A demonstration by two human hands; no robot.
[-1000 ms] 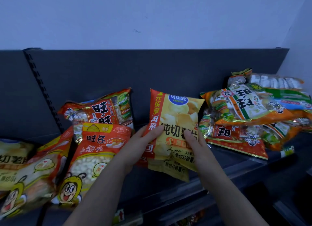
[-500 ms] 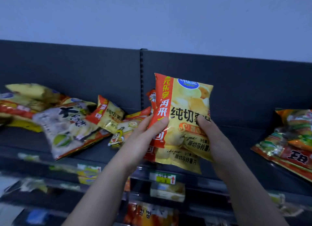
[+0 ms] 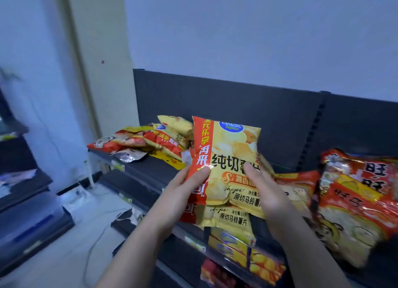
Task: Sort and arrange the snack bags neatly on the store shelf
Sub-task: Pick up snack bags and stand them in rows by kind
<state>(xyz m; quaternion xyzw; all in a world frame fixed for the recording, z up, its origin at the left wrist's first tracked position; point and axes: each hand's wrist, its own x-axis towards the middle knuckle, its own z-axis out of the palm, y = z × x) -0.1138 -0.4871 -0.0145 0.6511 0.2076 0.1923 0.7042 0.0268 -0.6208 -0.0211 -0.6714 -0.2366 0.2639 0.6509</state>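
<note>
Our left hand (image 3: 183,193) and right hand (image 3: 268,194) grip upright chip bags (image 3: 229,150); the pile (image 3: 150,140) lies left of them, nearer our left.

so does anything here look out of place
Yes. The heap of bags at the left end of the shelf lies crooked and overlapping, a silvery bag at its front edge. The red bags on the right slump askew.
</note>
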